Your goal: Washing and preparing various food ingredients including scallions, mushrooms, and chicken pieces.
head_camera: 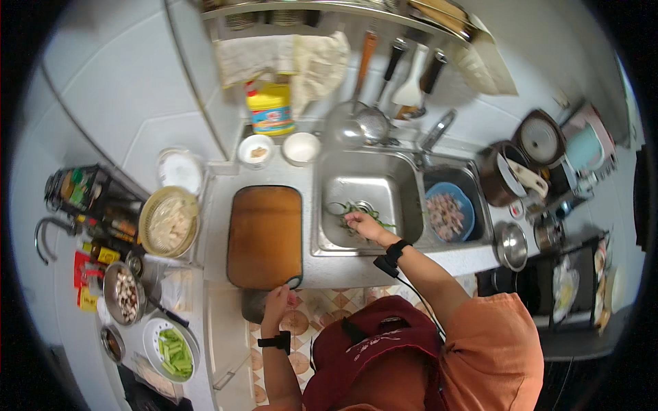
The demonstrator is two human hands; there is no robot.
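My right hand (pixel 364 226) is inside the large basin of the steel sink (pixel 380 169), over green vegetable scraps (pixel 382 222) by the drain; whether its fingers hold any is too small to tell. A small round strainer or lid (pixel 336 208) lies beside the scraps. My left hand (pixel 277 303) is at the counter's front edge, by the handle corner of a brown cutting board (pixel 265 236). A dark bin (pixel 253 305) hangs or stands below, partly behind that hand. In the small basin, a blue basin (pixel 467 205) holds pieces of raw meat (pixel 445 216).
Two white bowls (pixel 301 149) and a yellow jug (pixel 271 110) stand behind the board. On the left are a basket (pixel 146 221) of pale food, a pan (pixel 110 287) of chopped pieces and a plate (pixel 154 359) of cut green vegetable. A steel bowl (pixel 512 246) sits right of the sink.
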